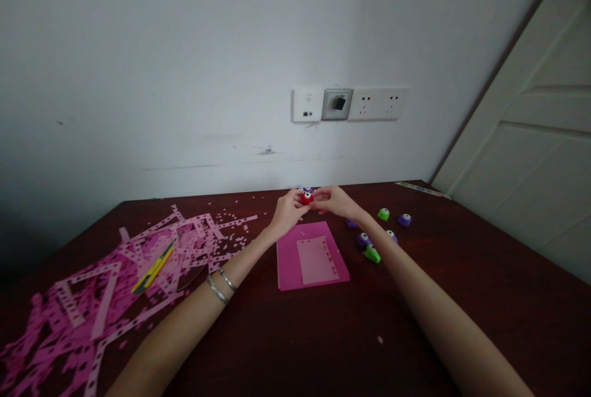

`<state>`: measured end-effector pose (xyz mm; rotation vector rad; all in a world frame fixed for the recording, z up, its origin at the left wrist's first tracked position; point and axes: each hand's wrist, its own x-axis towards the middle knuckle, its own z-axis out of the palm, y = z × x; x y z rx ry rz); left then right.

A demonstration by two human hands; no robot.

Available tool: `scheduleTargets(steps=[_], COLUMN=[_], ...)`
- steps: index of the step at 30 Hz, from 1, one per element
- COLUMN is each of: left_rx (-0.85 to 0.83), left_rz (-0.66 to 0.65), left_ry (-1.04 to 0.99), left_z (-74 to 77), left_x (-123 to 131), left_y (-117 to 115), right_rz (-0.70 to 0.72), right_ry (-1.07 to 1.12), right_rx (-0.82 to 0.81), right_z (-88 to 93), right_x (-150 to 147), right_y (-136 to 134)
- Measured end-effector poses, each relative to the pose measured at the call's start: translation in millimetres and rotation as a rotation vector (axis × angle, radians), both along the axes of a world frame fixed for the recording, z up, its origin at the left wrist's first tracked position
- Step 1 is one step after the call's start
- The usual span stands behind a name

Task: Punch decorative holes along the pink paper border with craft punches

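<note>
Both hands pinch the red punch (306, 198) between them: left hand (287, 212) and right hand (335, 201), fingers closed on it. It is held just above the tabletop (323, 335), near the far edge, mid-width. Pink sheet (312, 255) lies just in front. Green and purple punches (372, 254) sit to the right. Scraps (92, 298) and a knife (154, 268) are at the left edge.

Pale scuffed wall (184, 77), socket strip (348, 104) mounted on it, white panelled door (535, 151) stood right, dark wooden worktop (462, 274) below.
</note>
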<state>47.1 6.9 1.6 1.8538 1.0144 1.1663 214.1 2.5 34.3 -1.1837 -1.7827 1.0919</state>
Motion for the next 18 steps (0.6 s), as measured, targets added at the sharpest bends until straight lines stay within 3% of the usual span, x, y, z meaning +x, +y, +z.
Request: scheduleTargets(steps=[8,18], left_rx=[-0.082,-0.139], left_rz=[-0.066,-0.112], left_ry=[-0.073,-0.078], left_z=[-1.3,9.3], left_x=[-0.9,-7.2], left_y=[5.7,2.0], right_rz=[0.006,-0.004], right_ry=[0.009,0.151], right_rx=[0.075,-0.046], right_z=[-2.5,-0.8], right_x=[3.0,9.5], right_y=[2.8,6.2])
